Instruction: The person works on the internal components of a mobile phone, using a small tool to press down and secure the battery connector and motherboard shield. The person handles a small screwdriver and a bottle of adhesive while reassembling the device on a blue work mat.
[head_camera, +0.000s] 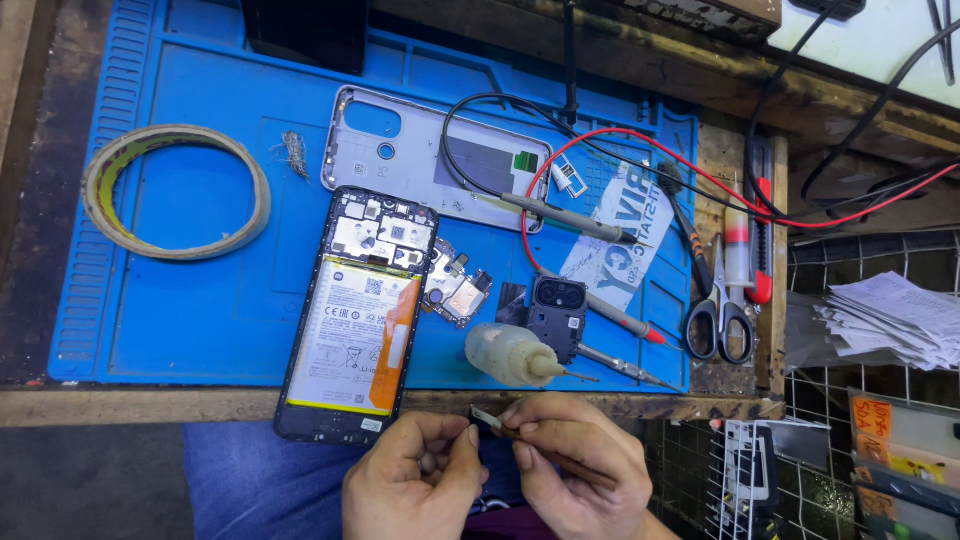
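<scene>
My left hand (415, 480) and my right hand (575, 470) meet below the bench edge, over my lap. Between their fingertips they pinch a small flat metal part (487, 416). My right hand also grips a thin brown-handled tool (560, 462) that points at that part. Just above them an opened phone (355, 315) with its white battery showing lies on the blue work mat (170, 300), its lower end hanging over the wooden edge. A small bottle with a needle tip (515, 355) lies to its right.
On the mat lie the grey back cover (400, 150), a loose circuit board (458, 290), a black camera frame (557, 312), a tape roll (175, 190), red and black probe leads (580, 225), and a screwdriver (625, 368). Scissors (718, 320) and papers (890, 320) sit at right.
</scene>
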